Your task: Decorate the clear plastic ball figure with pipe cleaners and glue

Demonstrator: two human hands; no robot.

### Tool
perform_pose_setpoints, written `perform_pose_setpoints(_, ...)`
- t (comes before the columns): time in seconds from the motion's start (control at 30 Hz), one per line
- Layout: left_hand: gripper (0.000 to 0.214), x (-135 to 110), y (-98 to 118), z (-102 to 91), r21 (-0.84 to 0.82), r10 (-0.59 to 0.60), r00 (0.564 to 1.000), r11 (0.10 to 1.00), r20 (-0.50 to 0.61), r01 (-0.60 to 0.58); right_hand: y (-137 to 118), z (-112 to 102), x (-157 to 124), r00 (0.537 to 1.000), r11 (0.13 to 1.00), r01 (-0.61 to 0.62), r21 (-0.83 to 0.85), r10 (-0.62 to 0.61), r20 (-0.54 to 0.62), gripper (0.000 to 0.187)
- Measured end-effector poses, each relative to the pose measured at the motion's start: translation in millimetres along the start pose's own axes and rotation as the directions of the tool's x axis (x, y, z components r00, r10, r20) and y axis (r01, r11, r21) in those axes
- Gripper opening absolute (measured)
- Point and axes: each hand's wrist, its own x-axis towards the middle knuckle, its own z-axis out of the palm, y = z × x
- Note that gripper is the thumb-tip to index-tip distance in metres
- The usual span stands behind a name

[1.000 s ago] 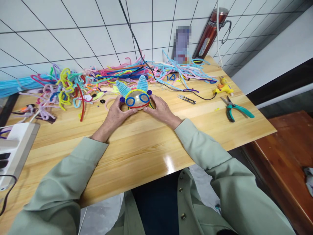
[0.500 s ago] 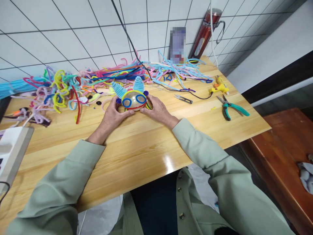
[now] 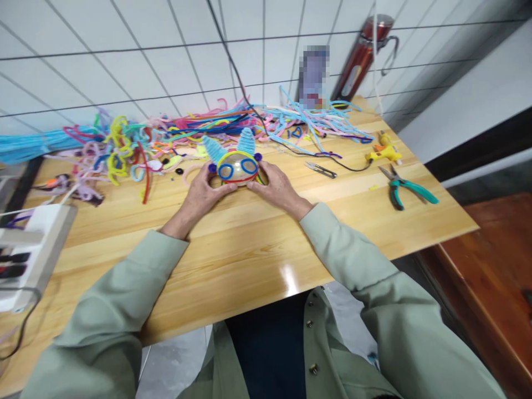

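Observation:
Between my hands is a rounded, clear craft figure [image 3: 238, 163] trimmed with pipe cleaners. It has two pale blue ears, two blue rings on the front, a yellow band above, a red line below and a dark purple ball at each side. My left hand [image 3: 203, 191] curls round its left side, with the thumb along the lower front edge. Around the right side closes my right hand [image 3: 276, 188], its thumb near the other at the bottom. Some fingers of both hands are hidden behind the figure.
Tangled pipe cleaners [image 3: 118, 147] line the wall. To the right lie thread snips [image 3: 321, 169], a yellow glue gun [image 3: 384, 153] with its cord, and teal-handled pliers [image 3: 409, 188]. A red thermos [image 3: 361, 61] leans at the back. A white power strip [image 3: 47, 249] sits at left.
The whole view has shifted, so everything appears a little further right and more of the power strip shows. Both hands keep the same hold on the figure.

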Motion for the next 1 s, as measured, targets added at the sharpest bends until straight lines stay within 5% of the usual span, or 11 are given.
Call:
perform_pose_setpoints(0.2, 0.096, -3, 12, 4.8, -0.046, 0.0, 0.999, 0.999, 0.038, 0.002, -17, -7, -7, 1.0, 0.988, 0.018, 0.151, -0.015, -0.019, 0.048)
perform_pose_setpoints(0.27, 0.1, 1, 3, 3.1, 0.003, 0.012, 0.999, 1.0, 0.041, -0.012, -8, -5, -4, 0.997, 0.997, -0.065, 0.034, 0.067, -0.047, 0.044)
perform_pose_setpoints(0.5, 0.088, -1, 18, -0.9, 0.116, -0.051, 0.996, 0.992, 0.079, 0.041, 12, -2, -4, 0.999, 0.997, -0.008, -0.071, 0.006, -0.033, 0.053)
perform_pose_setpoints(0.63, 0.082, -6, 30, 0.7, 0.086, -0.035, 0.999, 0.996, 0.032, 0.032, 1, 0, -8, 0.999, 0.998, -0.002, 0.065, 0.004, -0.035, 0.051)
perform_pose_setpoints(0.73, 0.097, -5, 18, 1.8, -0.011, -0.023, 1.0, 1.0, 0.015, 0.023, 3, 6, -5, 0.998, 0.994, -0.006, 0.105, 0.012, -0.058, 0.049)
perform_pose_setpoints(0.87, 0.086, 0, -1, 2.9, -0.012, -0.015, 1.0, 1.0, -0.024, 0.015, 16, 9, 0, 0.998, 0.996, 0.043, 0.074, -0.039, -0.057, 0.067)
perform_pose_setpoints(1.0, 0.082, -4, 2, 0.3, 0.01, -0.022, 1.0, 1.0, -0.022, 0.022, 18, 8, -2, 0.997, 0.997, 0.06, 0.041, -0.058, -0.048, 0.065)
